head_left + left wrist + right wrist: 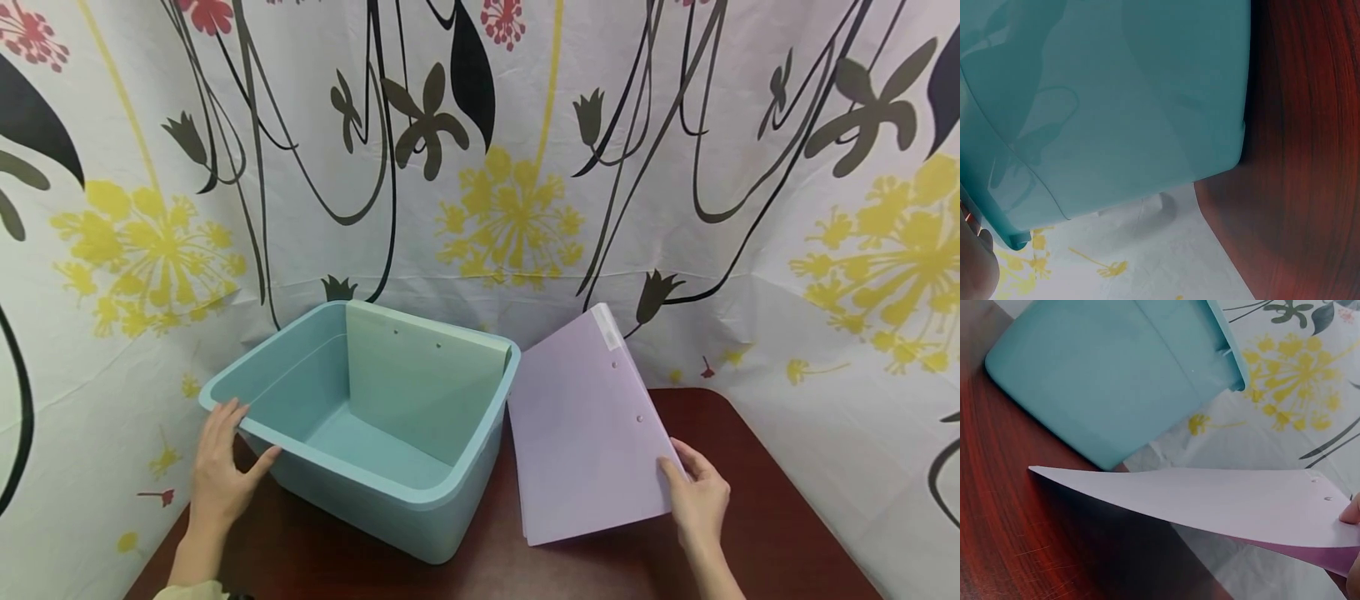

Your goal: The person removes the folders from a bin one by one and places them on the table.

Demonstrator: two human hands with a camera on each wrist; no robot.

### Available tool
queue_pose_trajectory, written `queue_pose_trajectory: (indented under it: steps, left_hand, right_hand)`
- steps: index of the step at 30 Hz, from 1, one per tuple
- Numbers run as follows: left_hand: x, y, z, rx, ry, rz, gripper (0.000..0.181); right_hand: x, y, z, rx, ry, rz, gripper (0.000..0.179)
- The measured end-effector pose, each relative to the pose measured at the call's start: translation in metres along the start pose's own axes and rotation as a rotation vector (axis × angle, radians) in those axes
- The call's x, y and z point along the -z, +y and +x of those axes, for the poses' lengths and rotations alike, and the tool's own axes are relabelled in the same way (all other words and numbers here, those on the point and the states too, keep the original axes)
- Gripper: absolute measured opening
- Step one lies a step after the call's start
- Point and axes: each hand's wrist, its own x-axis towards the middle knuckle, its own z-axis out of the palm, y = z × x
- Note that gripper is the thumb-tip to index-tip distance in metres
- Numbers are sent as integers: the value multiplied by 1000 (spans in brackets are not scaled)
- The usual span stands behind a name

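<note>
A light blue plastic tub [360,475] stands on the table, left of centre in the head view. My left hand [221,475] holds its near left corner, fingertips over the rim and thumb against the outside. In the left wrist view only part of that left hand [975,265] shows beside the tub's wall [1116,112]. Inside the tub, a pale green folder [427,383] with two rivets stands along the far wall. My right hand [697,496] pinches a lilac folder [585,433] by its right edge, thumb on the front. This folder is tilted, its white-labelled spine to the upper right.
The dark reddish-brown wooden table [757,500] has a rounded back right corner. A white cloth [517,108] with yellow, red and dark plant prints hangs close behind and on both sides. The tub's right wall [1104,381] is beside the lilac folder.
</note>
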Motion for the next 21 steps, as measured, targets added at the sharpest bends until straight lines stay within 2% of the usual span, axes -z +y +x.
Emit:
queue_pose_trajectory:
  steps: [3,8,12,18,21]
  left_hand:
    - [0,-1,0,-6,5,1,80]
    - [0,-1,0,-9,6,4,80]
    - [-1,-2,0,-12,7,7,80]
    - [0,-1,0,0,1,9,79]
    - [0,-1,0,9,-5,10,78]
  right_hand:
    - [2,-11,-6,-19,-2,-20,34]
    - [11,-50,-22,-35,-53,6,35]
    - [13,-74,-35,-97,-35,-75,32]
    - [20,-115,-54,-63,-64,-192,32]
    - [22,-123,-58,-77,-88,-249,33]
